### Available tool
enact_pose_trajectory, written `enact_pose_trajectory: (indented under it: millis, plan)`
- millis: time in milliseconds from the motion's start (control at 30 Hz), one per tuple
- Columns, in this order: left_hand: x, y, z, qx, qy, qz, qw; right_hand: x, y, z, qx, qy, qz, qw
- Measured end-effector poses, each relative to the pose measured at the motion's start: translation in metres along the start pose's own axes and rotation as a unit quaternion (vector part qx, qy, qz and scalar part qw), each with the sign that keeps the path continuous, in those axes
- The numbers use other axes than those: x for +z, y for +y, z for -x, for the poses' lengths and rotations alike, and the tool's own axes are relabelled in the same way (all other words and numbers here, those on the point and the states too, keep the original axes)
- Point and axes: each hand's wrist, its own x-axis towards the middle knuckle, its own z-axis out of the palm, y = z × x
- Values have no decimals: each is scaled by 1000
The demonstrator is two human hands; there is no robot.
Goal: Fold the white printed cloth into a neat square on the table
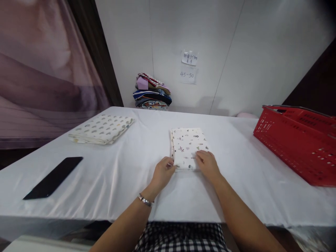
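A folded white cloth (187,140) with small printed plant and figure motifs lies flat on the table in front of me. At its near left corner, my left hand (164,171) is closed, thumb and fingertips pinching the folded edge. My right hand (207,162) rests over the near right part of the cloth, its fingers stretched out on the top surface. A second folded cloth (103,127), white with grey-green shapes, sits further left, apart from both hands.
A white-covered table (136,182) spans the view. On it, a black flat phone-like object (55,177) lies at left and a red plastic basket (296,143) stands at right. Behind it are stacked folded fabrics (152,92) and a wall with paper notes (188,74). A pinkish curtain (47,70) hangs left.
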Motion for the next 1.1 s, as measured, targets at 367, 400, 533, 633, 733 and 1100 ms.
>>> enact_pose_trajectory:
  millis: [367,400,533,633,733,1100]
  plan:
    - [4,-7,0,-53,7,-2,999,-3,56,15,206,18,-16,978]
    - [4,-7,0,-62,4,1,998,-2,57,14,203,22,-19,979]
    - [3,-7,0,-64,-1,28,998,1,62,12,193,44,-21,980]
    - [3,-5,0,-63,4,31,998,2,63,13,179,50,-2,983]
    - [3,-2,0,-71,12,9,997,-2,55,11,156,50,57,985]
    - [6,-1,1,-22,27,-83,996,23,-36,-39,-62,-160,73,982]
